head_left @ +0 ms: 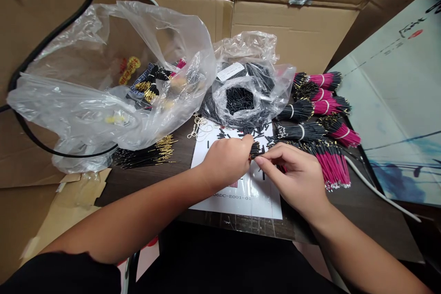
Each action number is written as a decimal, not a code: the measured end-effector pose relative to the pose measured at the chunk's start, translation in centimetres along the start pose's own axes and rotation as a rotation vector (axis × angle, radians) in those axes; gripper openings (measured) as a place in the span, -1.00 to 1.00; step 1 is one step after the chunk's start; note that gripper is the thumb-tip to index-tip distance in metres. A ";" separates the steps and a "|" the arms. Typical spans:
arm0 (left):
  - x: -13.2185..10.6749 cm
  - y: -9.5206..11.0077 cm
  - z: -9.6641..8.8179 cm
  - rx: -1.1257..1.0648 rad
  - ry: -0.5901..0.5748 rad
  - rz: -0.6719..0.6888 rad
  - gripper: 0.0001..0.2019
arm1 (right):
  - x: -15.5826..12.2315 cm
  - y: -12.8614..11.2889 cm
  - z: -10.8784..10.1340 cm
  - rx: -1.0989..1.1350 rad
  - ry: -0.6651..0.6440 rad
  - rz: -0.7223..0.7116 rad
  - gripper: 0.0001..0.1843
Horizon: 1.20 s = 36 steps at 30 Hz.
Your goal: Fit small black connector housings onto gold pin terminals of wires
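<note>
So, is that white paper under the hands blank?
No, the white paper has printed characters near its lower edge, just below the left hand.

plastic bag (113, 78) blocking left, wire bundles (317, 115) right

left hand (225, 163): fingers (241, 144) curled | right hand (292, 181): fingers (272, 158) extended | hands close

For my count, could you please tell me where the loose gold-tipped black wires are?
In the head view, the loose wires lie left of the white printed sheet, just below the clear plastic bag.
</note>
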State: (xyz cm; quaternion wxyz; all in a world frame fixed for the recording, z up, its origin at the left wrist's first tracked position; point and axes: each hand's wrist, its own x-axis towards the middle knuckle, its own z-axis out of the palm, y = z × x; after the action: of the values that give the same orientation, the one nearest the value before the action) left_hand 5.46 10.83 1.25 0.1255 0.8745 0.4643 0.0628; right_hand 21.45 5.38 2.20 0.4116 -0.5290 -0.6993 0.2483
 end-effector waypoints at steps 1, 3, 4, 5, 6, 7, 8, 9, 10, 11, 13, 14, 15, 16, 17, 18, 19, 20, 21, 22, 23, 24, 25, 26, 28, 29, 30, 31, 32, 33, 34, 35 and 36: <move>0.0 0.0 0.0 -0.011 -0.008 0.005 -0.92 | 0.0 0.0 0.0 -0.010 0.003 -0.024 -0.93; 0.0 0.0 -0.1 -0.037 -0.017 0.013 -0.91 | -0.1 0.1 0.1 -0.035 0.022 -0.072 -0.93; 0.0 0.0 -0.2 -0.048 -0.017 0.014 -0.90 | -0.1 0.2 0.1 -0.057 0.043 -0.098 -0.91; 0.0 0.0 -0.2 -0.057 -0.015 0.014 -0.89 | -0.2 0.2 0.1 -0.086 0.066 -0.127 -0.84; 0.0 -0.1 -0.2 -0.063 -0.015 0.014 -0.88 | -0.3 0.3 0.1 -0.117 0.088 -0.161 -0.75; -0.1 -0.1 -0.2 -0.066 -0.011 0.012 -0.88 | -0.4 0.4 0.1 -0.150 0.104 -0.198 -0.65; -0.1 -0.1 -0.2 -0.066 -0.005 0.010 -0.88 | -0.5 0.5 0.1 -0.181 0.109 -0.235 -0.58; -0.1 -0.1 -0.1 -0.065 0.002 0.008 -0.89 | -0.6 0.5 0.1 -0.207 0.107 -0.268 -0.53; -0.1 -0.1 -0.1 -0.064 0.007 0.005 -0.90 | -0.8 0.6 0.1 -0.225 0.103 -0.295 -0.51; -0.1 -0.1 -0.1 -0.066 0.012 0.002 -0.91 | -0.9 0.7 0.2 -0.235 0.099 -0.314 -0.50; -0.2 -0.1 -0.2 -0.085 0.019 -0.004 -0.91 | -1.0 0.8 0.3 -0.232 0.101 -0.327 -0.48; -0.2 0.0 -0.3 -0.108 0.017 -0.007 -0.91 | -1.0 0.8 0.4 -0.221 0.103 -0.327 -0.47; -0.2 0.0 -0.4 -0.140 0.012 -0.010 -0.91 | -1.0 0.8 0.5 -0.209 0.102 -0.325 -0.45; -0.2 0.1 -0.6 -0.180 0.004 -0.015 -0.91 | -0.9 0.8 0.6 -0.198 0.098 -0.324 -0.44; -0.2 0.2 -0.8 -0.223 -0.007 -0.021 -0.91 | -0.8 0.7 0.6 -0.194 0.088 -0.327 -0.43; -0.3 0.2 -1.0 -0.268 -0.019 -0.028 -0.89 | -0.8 0.6 0.7 -0.201 0.077 -0.332 -0.42; -0.3 0.2 -1.1 -0.312 -0.031 -0.036 -0.88 | -0.7 0.6 0.7 -0.219 0.064 -0.340 -0.42; -0.4 0.2 -1.3 -0.354 -0.042 -0.046 -0.86 | -0.6 0.5 0.7 -0.247 0.049 -0.350 -0.41; -0.4 0.2 -1.4 -0.395 -0.053 -0.055 -0.85 | -0.5 0.4 0.7 -0.278 0.033 -0.362 -0.41; -0.5 0.2 -1.4 -0.436 -0.064 -0.065 -0.85 | -0.5 0.3 0.7 -0.307 0.014 -0.372 -0.41; -0.5 0.2 -1.4 -0.477 -0.079 -0.076 -0.86 | -0.4 0.2 0.7 -0.328 -0.007 -0.379 -0.40; -0.5 0.1 -1.4 -0.518 -0.095 -0.089 -0.87 | -0.4 0.2 0.7 -0.339 -0.029 -0.382 -0.39; -0.5 0.1 -1.3 -0.558 -0.109 -0.102 -0.87 | -0.3 0.1 0.7 -0.345 -0.049 -0.383 -0.38; -0.5 0.1 -1.3 -0.590 -0.117 -0.112 -0.86 | -0.3 0.1 0.7 -0.346 -0.062 -0.383 -0.37; -0.4 0.1 -1.2 -0.616 -0.108 -0.114 -0.86 | -0.4 0.1 0.7 -0.347 -0.070 -0.387 -0.35; -0.3 0.2 -1.2 -0.609 -0.088 -0.104 -0.86 | -0.5 0.0 0.6 -0.347 -0.058 -0.389 -0.33; -0.3 0.2 -1.2 -0.593 -0.059 -0.090 -0.87 | -0.6 0.0 0.6 -0.348 -0.038 -0.391 -0.32; -0.3 0.3 -1.1 -0.577 -0.026 -0.073 -0.87 | -0.7 0.0 0.6 -0.352 -0.023 -0.394 -0.31; -0.3 0.3 -1.0 -0.567 0.004 -0.057 -0.87 | -0.7 -0.1 0.6 -0.357 -0.019 -0.398 -0.31; -0.3 0.3 -1.0 -0.565 0.028 -0.044 -0.87 | -0.7 -0.1 0.5 -0.363 -0.030 -0.403 -0.31; -0.3 0.3 -0.9 -0.571 0.042 -0.036 -0.87 | -0.7 -0.2 0.4 -0.368 -0.054 -0.408 -0.32; -0.3 0.2 -0.8 -0.583 0.042 -0.035 -0.87 | -0.5 -0.2 0.3 -0.370 -0.085 -0.412 -0.34; -0.3 0.1 -0.7 -0.597 0.035 -0.040 -0.87 | -0.4 -0.2 0.0 -0.370 -0.110 -0.413 -0.35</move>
State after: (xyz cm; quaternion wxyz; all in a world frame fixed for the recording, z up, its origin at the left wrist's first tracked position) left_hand 5.22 10.61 1.97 0.3702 0.7885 0.4444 0.2093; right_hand 21.37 4.96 2.28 0.3114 -0.4273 -0.8470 0.0558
